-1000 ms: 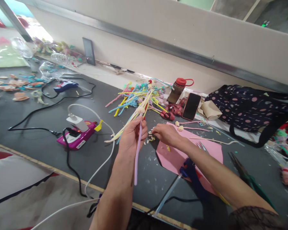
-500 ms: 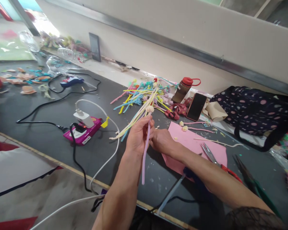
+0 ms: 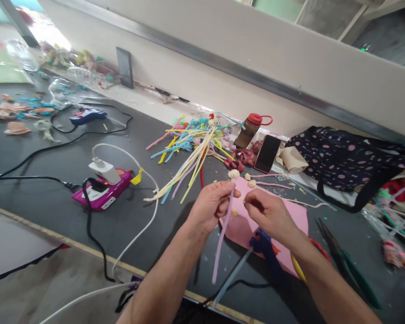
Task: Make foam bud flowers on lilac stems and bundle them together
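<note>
My left hand point(image 3: 212, 204) pinches a lavender pipe-cleaner-like stem point(image 3: 222, 240) just below the fluffy cream flower head point(image 3: 234, 173) on its top end. The stem hangs down slantwise from the fingers. Close by on the right, my right hand point(image 3: 272, 216) is closed, thumb and fingertips together; whatever they hold is too small to make out. Under both hands lies a pink sheet point(image 3: 299, 218). A blue glue gun point(image 3: 263, 243) with a pale glue stick point(image 3: 231, 279) in it rests partly below my right forearm. Two pink stems with cream flower heads point(image 3: 252, 183) lie at the sheet's far edge.
A bundle of coloured stems point(image 3: 189, 144) lies ahead. Behind the sheet stand a red-capped bottle point(image 3: 248, 130) and a phone point(image 3: 267, 153). Green-handled pliers point(image 3: 347, 265) lie at right, near a patterned bag point(image 3: 344, 157). A magenta power strip point(image 3: 104, 193) with cables is at left.
Both hands have moved right, away from the stem bundle and over the pink sheet, with the lavender stem still in my left hand. My right hand has separated from the left.
</note>
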Tool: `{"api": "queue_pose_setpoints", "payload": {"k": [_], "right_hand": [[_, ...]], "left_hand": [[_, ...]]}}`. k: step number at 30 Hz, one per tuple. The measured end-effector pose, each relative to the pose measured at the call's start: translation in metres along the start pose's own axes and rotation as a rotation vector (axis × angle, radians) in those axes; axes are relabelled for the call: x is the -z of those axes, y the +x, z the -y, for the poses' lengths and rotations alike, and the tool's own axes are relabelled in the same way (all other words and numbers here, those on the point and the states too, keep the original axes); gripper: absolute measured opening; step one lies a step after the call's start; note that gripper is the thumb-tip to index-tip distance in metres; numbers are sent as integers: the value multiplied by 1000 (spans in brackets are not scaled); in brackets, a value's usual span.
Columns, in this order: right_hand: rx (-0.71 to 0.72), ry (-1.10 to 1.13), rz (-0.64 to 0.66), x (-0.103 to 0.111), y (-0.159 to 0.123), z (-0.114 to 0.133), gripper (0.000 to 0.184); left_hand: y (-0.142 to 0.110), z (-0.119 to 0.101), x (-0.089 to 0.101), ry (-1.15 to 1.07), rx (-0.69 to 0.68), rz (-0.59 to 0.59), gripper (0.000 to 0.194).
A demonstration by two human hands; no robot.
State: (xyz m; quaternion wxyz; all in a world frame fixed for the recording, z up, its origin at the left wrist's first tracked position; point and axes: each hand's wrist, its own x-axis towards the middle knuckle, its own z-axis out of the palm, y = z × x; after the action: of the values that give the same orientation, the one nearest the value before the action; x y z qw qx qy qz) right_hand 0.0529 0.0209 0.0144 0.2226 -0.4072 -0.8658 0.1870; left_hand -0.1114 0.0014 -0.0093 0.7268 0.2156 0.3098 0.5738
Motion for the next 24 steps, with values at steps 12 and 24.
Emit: {"api": "queue_pose_setpoints", "payload": {"k": [12,24], "right_hand": [[-206,268,-143,2,-41,-15,15],[-179,424,-221,8,-39,-13,13]], "left_hand": [[4,26,-13,26,218,75,15],[3,30,-13,27,193,100,13]]}}
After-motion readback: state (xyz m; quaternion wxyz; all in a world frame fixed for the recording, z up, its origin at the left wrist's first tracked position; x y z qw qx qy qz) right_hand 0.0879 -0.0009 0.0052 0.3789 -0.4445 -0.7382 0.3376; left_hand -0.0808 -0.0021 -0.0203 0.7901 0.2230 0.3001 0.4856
